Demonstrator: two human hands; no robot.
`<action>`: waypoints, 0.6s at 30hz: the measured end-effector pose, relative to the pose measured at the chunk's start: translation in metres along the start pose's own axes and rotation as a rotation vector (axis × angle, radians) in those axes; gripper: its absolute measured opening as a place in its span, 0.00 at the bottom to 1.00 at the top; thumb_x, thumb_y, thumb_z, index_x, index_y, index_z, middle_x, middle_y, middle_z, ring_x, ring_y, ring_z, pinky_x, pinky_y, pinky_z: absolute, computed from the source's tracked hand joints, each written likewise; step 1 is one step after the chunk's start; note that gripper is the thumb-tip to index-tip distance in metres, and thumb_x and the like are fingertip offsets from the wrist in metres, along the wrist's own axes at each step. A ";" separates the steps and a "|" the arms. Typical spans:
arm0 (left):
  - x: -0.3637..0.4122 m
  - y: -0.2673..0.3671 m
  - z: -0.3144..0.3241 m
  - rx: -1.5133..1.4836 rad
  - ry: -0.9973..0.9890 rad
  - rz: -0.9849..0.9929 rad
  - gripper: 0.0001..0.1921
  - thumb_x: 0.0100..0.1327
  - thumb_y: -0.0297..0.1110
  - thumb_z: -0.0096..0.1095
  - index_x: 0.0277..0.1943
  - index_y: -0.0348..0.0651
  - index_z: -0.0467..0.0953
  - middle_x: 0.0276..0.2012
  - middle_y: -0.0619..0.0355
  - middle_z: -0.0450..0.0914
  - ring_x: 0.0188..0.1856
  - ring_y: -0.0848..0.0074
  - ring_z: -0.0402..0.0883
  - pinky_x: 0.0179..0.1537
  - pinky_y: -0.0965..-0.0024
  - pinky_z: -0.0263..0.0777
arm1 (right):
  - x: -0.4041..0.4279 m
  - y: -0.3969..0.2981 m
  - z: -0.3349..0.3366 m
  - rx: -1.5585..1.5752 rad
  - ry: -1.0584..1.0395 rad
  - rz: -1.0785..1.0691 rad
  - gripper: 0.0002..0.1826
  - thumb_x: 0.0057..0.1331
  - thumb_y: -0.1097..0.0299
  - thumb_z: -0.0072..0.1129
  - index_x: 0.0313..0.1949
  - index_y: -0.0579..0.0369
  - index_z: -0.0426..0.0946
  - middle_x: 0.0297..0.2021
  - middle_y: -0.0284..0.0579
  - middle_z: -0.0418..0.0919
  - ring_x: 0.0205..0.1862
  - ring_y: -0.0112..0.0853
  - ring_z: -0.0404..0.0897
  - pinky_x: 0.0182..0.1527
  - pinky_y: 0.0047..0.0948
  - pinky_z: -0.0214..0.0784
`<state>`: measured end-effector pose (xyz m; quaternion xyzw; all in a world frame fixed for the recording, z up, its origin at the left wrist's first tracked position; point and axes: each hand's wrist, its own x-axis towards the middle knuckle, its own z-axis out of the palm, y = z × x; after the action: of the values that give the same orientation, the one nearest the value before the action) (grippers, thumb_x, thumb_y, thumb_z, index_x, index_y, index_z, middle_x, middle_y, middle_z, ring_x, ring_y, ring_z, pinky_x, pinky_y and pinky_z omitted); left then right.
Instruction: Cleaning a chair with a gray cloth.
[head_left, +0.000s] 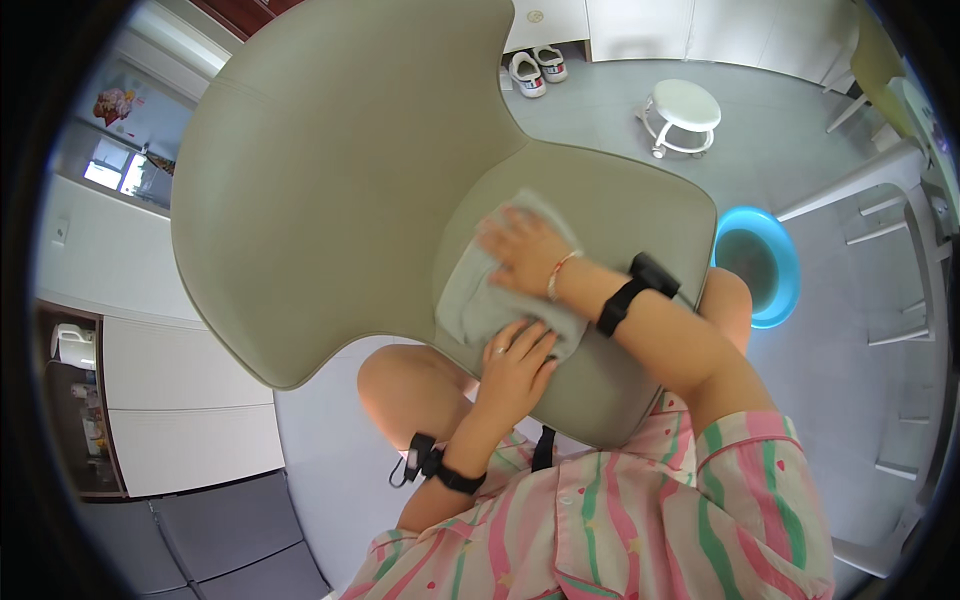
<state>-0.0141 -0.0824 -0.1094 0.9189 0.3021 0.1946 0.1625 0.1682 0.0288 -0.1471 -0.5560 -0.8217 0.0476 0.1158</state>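
A chair with an olive-beige, leather-like cover stands in front of me, its curved backrest (330, 165) to the left and its seat (630, 195) between my knees. On the seat lies a rumpled light grey cloth (472, 292). My right hand (529, 251), somewhat blurred, presses the cloth against the seat with its fingers spread. Closer to me, my left hand (517, 367) rests its slightly parted fingers on the cloth's near edge, near the side of the seat. The cloth under both hands is hidden.
A blue basin (787, 262) holding murky-looking water stands on the floor, right of the seat. Beyond it is a white wheeled stool (684, 105). White sneakers (529, 75) sit by the far cabinets. White chair legs (855, 184) line the right side; white drawers (187, 367) stand left.
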 end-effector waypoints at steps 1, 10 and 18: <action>0.011 0.003 0.003 0.007 -0.001 -0.008 0.18 0.61 0.29 0.68 0.54 0.39 0.80 0.56 0.51 0.78 0.60 0.49 0.73 0.60 0.50 0.68 | -0.006 0.016 -0.010 -0.043 0.032 0.079 0.39 0.72 0.39 0.47 0.75 0.46 0.60 0.78 0.45 0.54 0.79 0.53 0.47 0.76 0.57 0.44; 0.034 0.055 0.047 -0.178 -0.066 0.298 0.16 0.58 0.32 0.67 0.51 0.46 0.81 0.54 0.60 0.79 0.58 0.62 0.75 0.59 0.57 0.70 | -0.148 0.044 -0.062 -0.222 -0.087 0.612 0.43 0.70 0.37 0.48 0.77 0.46 0.54 0.78 0.63 0.44 0.78 0.66 0.43 0.72 0.71 0.40; -0.030 0.050 0.019 -0.331 -0.263 0.358 0.12 0.59 0.33 0.67 0.47 0.46 0.82 0.47 0.61 0.80 0.50 0.66 0.77 0.51 0.62 0.74 | -0.157 -0.061 -0.052 -0.117 -0.176 0.157 0.39 0.66 0.39 0.55 0.71 0.48 0.68 0.77 0.66 0.47 0.77 0.67 0.44 0.68 0.80 0.38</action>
<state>-0.0031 -0.1425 -0.1133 0.9359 0.0753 0.1458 0.3116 0.1819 -0.1424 -0.1055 -0.6180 -0.7841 0.0574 0.0067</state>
